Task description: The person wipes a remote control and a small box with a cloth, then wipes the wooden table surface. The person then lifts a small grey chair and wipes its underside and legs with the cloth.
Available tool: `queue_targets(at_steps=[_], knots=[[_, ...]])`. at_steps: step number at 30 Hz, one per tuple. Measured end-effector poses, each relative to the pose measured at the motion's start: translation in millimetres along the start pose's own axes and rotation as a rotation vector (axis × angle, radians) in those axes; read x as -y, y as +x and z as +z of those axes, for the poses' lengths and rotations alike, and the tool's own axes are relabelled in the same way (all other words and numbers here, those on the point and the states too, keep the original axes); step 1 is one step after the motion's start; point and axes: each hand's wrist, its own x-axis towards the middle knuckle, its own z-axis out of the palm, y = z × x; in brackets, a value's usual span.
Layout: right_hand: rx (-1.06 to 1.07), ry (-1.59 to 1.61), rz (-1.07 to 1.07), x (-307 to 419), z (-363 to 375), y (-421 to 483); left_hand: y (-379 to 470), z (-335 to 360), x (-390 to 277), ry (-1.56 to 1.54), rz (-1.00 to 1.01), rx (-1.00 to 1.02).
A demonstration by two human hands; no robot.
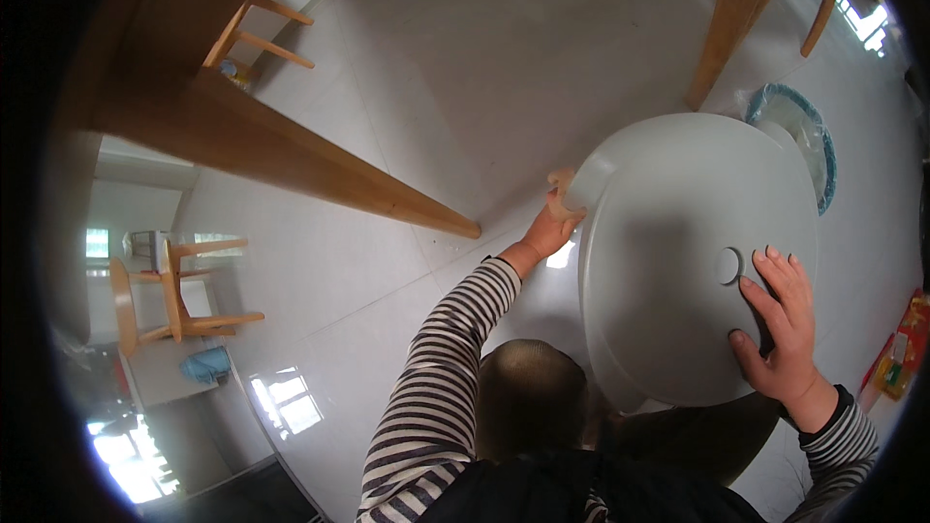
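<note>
A pale grey moulded plastic stool or chair (697, 181) stands before me, its broad smooth surface facing up. A small round hole or disc (729, 266) sits in that surface; which of the two I cannot tell. My left hand (548, 229) pinches a thin peach-coloured cloth or wipe (561, 192) against the left side of the grey plastic. My right hand (785, 327) rests with fingers spread on the right part of the surface, thumb and index finger near the round mark. It holds nothing.
A wooden table leg (349, 167) slants down at the left, and another wooden leg (719, 29) stands behind the stool. A lined bin with a blue rim (828, 152) is just beyond it. A wooden chair (174, 298) is far left. Red packaging (912, 327) lies far right.
</note>
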Motion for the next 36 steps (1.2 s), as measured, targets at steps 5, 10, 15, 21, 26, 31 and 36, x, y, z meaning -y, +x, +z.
queue_targets(at_steps=[5,10,15,21,26,31,36], knots=[[-0.043,-0.004,-0.028,2.8,-2.2,0.5,-11.3,-29.8,-40.7,0.054,-0.202,0.138],[-0.086,0.012,-0.042,6.4,-2.0,0.7,-29.9,-69.0,-127.2,-0.108,-0.144,-0.022],[-0.12,0.009,-0.066,11.0,-1.2,0.6,-12.9,-103.6,-226.9,-0.176,0.041,0.19],[-0.12,-0.017,-0.081,18.5,4.5,-2.1,-8.1,-98.1,-300.2,0.26,0.503,-0.007],[-0.097,-0.059,-0.073,22.3,7.3,-5.8,-13.2,-71.9,-321.2,0.507,0.488,-0.009],[-0.222,0.232,-0.021,22.0,12.6,-11.7,-22.0,-38.7,-320.5,0.671,0.53,-0.063],[-0.202,0.33,-0.226,22.5,7.7,-7.9,-45.6,25.7,-339.3,0.535,0.656,-0.226]])
